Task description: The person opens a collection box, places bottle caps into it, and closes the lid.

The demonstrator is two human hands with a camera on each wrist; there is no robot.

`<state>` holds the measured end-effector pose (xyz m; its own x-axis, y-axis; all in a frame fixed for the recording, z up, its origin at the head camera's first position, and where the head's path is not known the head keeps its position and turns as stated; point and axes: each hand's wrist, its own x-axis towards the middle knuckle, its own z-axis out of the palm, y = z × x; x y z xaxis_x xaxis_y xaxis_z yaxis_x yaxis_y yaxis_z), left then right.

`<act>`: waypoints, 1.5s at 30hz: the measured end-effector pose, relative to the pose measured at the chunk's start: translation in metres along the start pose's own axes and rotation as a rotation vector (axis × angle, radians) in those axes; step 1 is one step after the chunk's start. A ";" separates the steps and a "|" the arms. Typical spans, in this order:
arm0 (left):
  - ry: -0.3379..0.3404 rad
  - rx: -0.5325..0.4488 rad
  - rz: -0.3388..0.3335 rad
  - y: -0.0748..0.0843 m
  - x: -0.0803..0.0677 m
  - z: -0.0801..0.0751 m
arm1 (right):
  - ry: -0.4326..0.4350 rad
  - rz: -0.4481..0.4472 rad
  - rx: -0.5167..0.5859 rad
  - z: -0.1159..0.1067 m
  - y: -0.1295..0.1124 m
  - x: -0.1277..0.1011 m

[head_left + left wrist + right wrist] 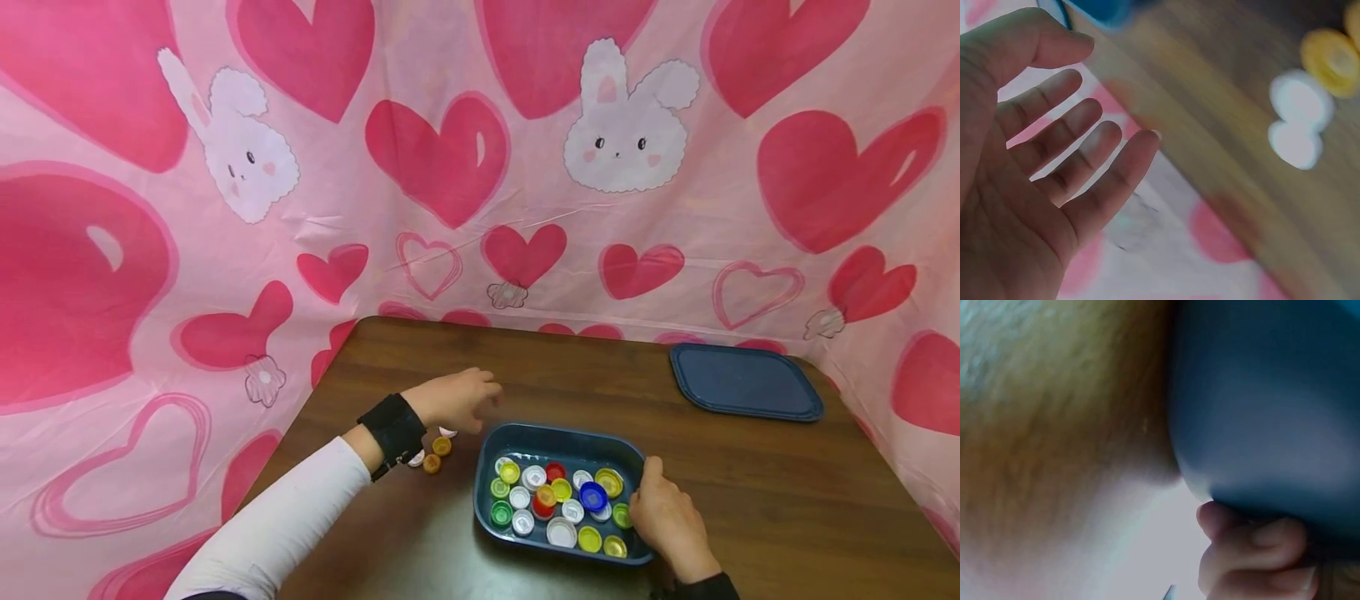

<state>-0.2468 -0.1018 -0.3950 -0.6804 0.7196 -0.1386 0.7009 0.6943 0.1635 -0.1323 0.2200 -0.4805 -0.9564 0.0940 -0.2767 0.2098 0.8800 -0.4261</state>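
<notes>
A dark blue plastic container [558, 433] sits on the table with many bottle caps inside, among them a blue cap [593, 497] and a green cap [501, 512]. My right hand [672, 521] grips its right end; in the right wrist view curled fingers [1254, 550] press against the container's outer wall [1266, 425]. Just beyond the container's upper left corner hovers my left hand [456, 398], holding nothing, its fingers [1116, 181] spread and gently bent. Below the left wrist lie loose caps on the table: orange caps [442, 447] and white caps [1300, 103], partly hidden by the wristband.
A dark blue lid [746, 382] lies flat at the back right of the wooden table [555, 375]. Pink cloth [450, 167] with hearts and rabbits hangs along the back and sides.
</notes>
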 end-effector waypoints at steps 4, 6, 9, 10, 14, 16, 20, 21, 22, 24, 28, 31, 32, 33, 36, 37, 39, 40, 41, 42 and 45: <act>-0.004 -0.104 -0.098 -0.025 -0.006 0.009 | -0.006 -0.001 -0.001 0.001 0.001 -0.001; -0.004 -0.149 -0.122 -0.034 -0.007 0.013 | -0.006 0.002 0.000 0.002 0.001 -0.001; 0.007 -0.170 -0.141 -0.047 -0.007 0.019 | -0.001 0.005 0.001 0.002 0.001 -0.001; 0.009 -0.162 -0.148 -0.051 -0.007 0.021 | 0.001 0.005 0.001 0.003 0.001 -0.001; 0.012 -0.121 -0.161 -0.064 -0.005 0.030 | 0.006 0.001 -0.001 0.003 0.002 -0.001; 0.007 -0.123 -0.167 -0.068 -0.004 0.035 | 0.004 0.003 0.000 0.003 0.002 -0.001; -0.021 -0.159 -0.195 -0.071 -0.002 0.041 | 0.005 0.006 0.001 0.003 0.002 -0.001; -0.031 -0.164 -0.203 -0.072 -0.001 0.042 | 0.008 0.005 0.002 0.003 0.001 -0.002; -0.040 -0.169 -0.211 -0.072 -0.001 0.043 | 0.010 0.004 0.002 0.003 0.001 -0.002; -0.048 -0.168 -0.217 -0.072 0.001 0.045 | 0.013 0.003 0.003 0.003 0.001 -0.002; -0.037 -0.142 -0.215 -0.074 0.004 0.049 | 0.006 0.010 0.007 0.004 0.000 -0.002; -0.042 -0.135 -0.230 -0.075 0.007 0.052 | 0.002 0.015 0.007 0.004 -0.001 -0.003; -0.049 -0.133 -0.238 -0.076 0.008 0.054 | 0.003 0.014 0.007 0.004 -0.001 -0.003; -0.056 -0.133 -0.247 -0.075 0.008 0.055 | 0.004 0.014 0.006 0.004 -0.001 -0.003; -0.070 -0.129 -0.270 -0.075 0.010 0.055 | 0.013 0.009 0.008 0.004 -0.001 -0.003; -0.074 -0.128 -0.276 -0.074 0.011 0.055 | 0.014 0.009 0.009 0.004 -0.002 -0.003; -0.076 -0.126 -0.284 -0.073 0.012 0.054 | 0.016 0.010 0.011 0.004 -0.002 -0.003; -0.073 -0.129 -0.285 -0.073 0.012 0.054 | 0.017 0.011 0.012 0.004 -0.002 -0.003; -0.069 -0.130 -0.284 -0.072 0.012 0.053 | 0.016 0.012 0.012 0.004 -0.002 -0.003; -0.068 -0.128 -0.285 -0.072 0.013 0.053 | 0.014 0.015 0.013 0.004 -0.002 -0.003; -0.057 -0.128 -0.289 -0.073 0.014 0.055 | 0.013 0.018 0.012 0.003 -0.001 -0.002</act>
<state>-0.2962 -0.1416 -0.4631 -0.8318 0.4952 -0.2508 0.4454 0.8651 0.2306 -0.1296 0.2171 -0.4823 -0.9549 0.1164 -0.2733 0.2298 0.8724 -0.4314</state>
